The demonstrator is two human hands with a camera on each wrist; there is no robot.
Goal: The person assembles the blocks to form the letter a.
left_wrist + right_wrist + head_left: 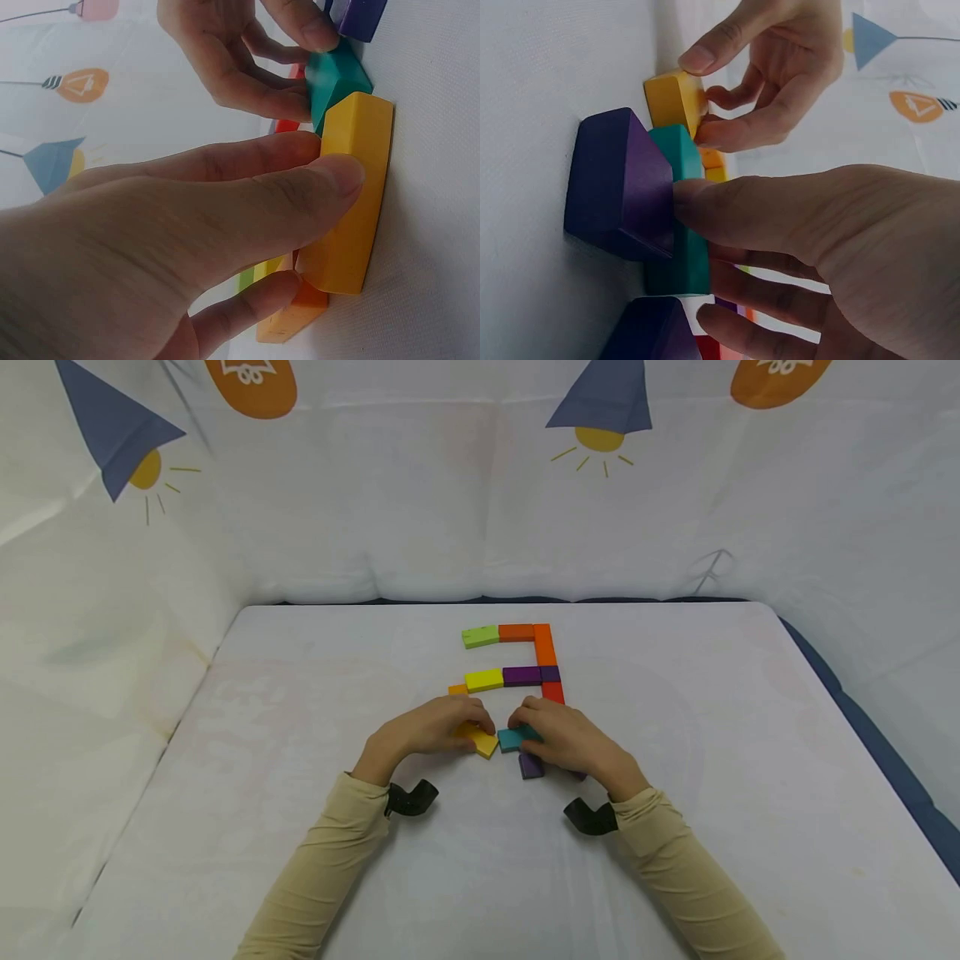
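Curtained-off nook, bldg type unclear: white fabric walls (420, 518) w/ lamp prints (606, 397) behind & beside white tbl (675, 693).

White table (225, 860), rounded far corners, white curtain (420, 510) behind and at both sides. Curtain print: blue lampshades (603, 397) with yellow bulbs (600, 438) and rays, orange light bulbs (253, 402) cropped at head view's top. Dark blue cloth (885, 743) past table's right edge.

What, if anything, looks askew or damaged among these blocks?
The amber block in the left hand looks askew: it slants against the teal block instead of lining up with it. No damage shows, though some blocks are partly hidden.
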